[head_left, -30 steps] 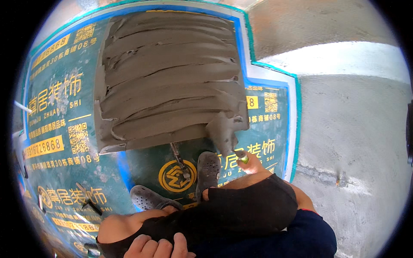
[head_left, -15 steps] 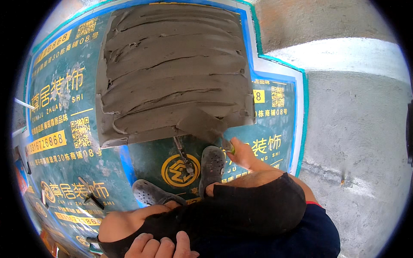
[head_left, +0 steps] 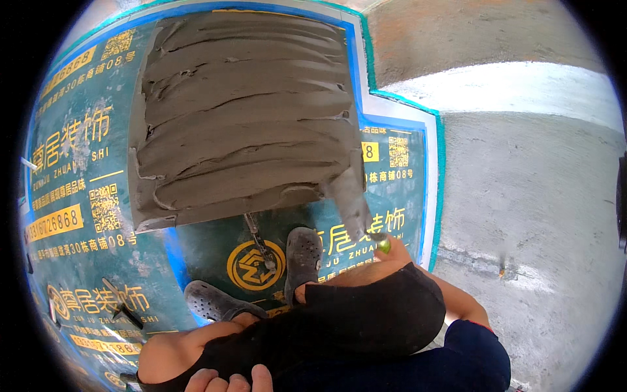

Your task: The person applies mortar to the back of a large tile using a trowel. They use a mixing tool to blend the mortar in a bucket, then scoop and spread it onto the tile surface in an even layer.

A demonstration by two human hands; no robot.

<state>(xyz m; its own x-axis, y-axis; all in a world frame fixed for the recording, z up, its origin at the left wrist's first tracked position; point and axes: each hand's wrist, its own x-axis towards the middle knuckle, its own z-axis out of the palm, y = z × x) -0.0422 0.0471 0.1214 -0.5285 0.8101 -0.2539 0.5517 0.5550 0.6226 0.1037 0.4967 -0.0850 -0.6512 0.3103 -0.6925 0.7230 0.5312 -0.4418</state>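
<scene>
My right hand (head_left: pixel 392 251) grips the green handle of a trowel (head_left: pixel 353 212), its blade smeared with grey and blurred by motion. The blade is at the near right corner of a rectangular layer of wet grey mortar (head_left: pixel 248 111), which is ridged in rows from side to side. A thin, lighter border shows along the layer's left side. My left hand (head_left: pixel 228 380) rests on the black cloth over my leg at the bottom edge. Its fingers lie side by side with nothing visible in them, and its palm is hidden.
Green printed floor sheeting (head_left: pixel 72 163), edged with blue tape, lies under the mortar. My grey clogs (head_left: pixel 304 251) stand at the near edge. Between them lies a mortar-stained, narrow tool (head_left: pixel 260 243). Bare concrete (head_left: pixel 522 183) with a white band (head_left: pixel 509 85) is at right.
The trowel has swung from the near edge of the mortar toward its right corner, its blade now turned more lengthwise. The whole view has shifted slightly; my left hand still rests on my leg.
</scene>
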